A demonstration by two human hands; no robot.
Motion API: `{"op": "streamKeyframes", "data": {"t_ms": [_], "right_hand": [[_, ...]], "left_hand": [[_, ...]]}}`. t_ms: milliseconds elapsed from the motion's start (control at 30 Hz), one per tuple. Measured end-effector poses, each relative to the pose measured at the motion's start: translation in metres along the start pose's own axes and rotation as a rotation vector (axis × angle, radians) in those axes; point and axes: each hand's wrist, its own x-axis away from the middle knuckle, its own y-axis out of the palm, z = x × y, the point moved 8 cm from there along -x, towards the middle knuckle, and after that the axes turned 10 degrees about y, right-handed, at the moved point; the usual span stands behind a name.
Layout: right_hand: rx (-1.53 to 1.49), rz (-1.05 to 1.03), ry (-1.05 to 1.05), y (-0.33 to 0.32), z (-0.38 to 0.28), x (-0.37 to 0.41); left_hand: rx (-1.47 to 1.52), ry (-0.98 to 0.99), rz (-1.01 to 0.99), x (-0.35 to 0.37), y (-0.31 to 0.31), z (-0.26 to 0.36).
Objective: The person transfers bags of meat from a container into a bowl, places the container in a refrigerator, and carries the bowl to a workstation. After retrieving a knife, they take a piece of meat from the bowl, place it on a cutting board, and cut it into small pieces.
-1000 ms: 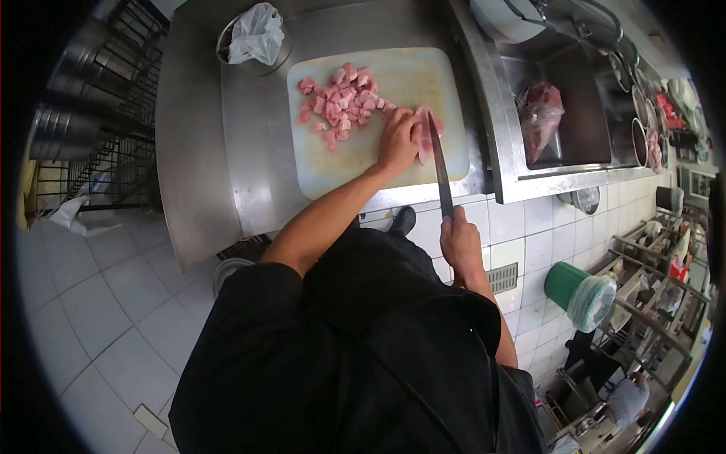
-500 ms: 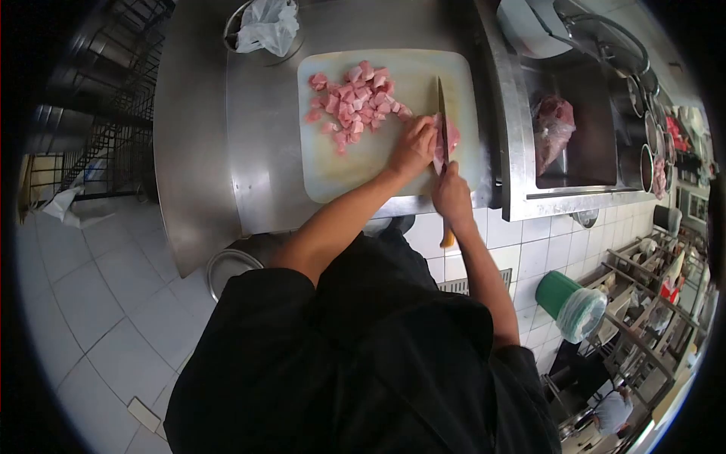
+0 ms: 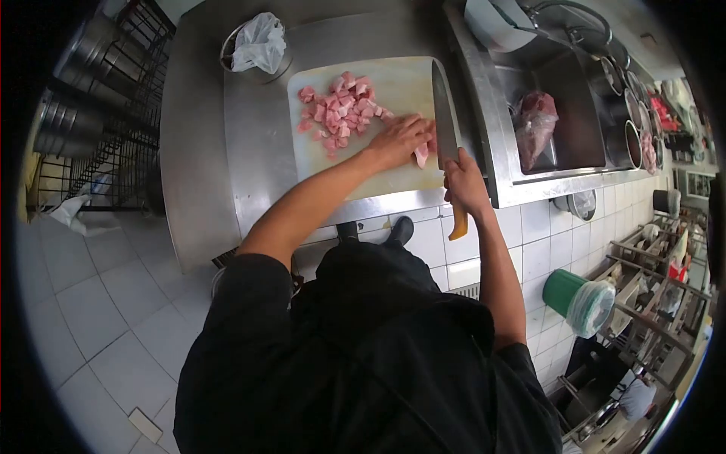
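My right hand (image 3: 466, 181) is wrapped around the yellow handle of a large kitchen knife (image 3: 445, 113). Its blade points away from me along the right side of the cutting board (image 3: 393, 72), with its broad face showing. On the board, my left hand (image 3: 401, 141) presses its fingers over a piece of raw meat (image 3: 423, 156), just left of the blade. The hand covers part of that piece. Left of it lies a loose pile of pink meat cubes (image 3: 344, 110).
The board rests on a steel counter (image 3: 261, 144). A metal pot (image 3: 278, 69) with a white plastic bag stands behind it at the left. To the right, a sink (image 3: 582, 113) holds a large bagged piece of meat (image 3: 537, 129). A green bin (image 3: 563, 293) is on the floor.
The knife has moved to the right of the meat, and its broad face now shows. My left hand's fingers lie flatter over the piece. The whole view has shifted slightly.
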Motion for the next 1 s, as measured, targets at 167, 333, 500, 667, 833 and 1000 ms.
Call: {"op": "streamKeyframes", "data": {"t_ms": [167, 333, 500, 667, 833, 1000], "right_hand": [[-0.080, 0.025, 0.021, -0.019, 0.000, 0.010], [0.080, 0.109, 0.016, -0.045, 0.045, 0.041], [0.190, 0.162, 0.108, -0.049, 0.084, 0.093], [0.262, 0.189, 0.130, -0.040, 0.093, 0.118], [0.425, 0.212, 0.026, -0.027, 0.071, 0.130], [0.544, 0.216, -0.078, -0.014, 0.073, 0.119]], "left_hand": [[-0.061, 0.072, -0.200, -0.015, 0.007, -0.001], [-0.105, -0.162, -0.512, 0.023, 0.005, -0.006], [-0.058, -0.080, -0.169, 0.020, -0.028, 0.018], [-0.001, 0.075, -0.131, -0.035, 0.023, 0.012], [0.103, -0.248, -0.275, -0.018, 0.020, -0.004], [0.124, -0.264, 0.041, 0.002, 0.002, -0.017]]}}
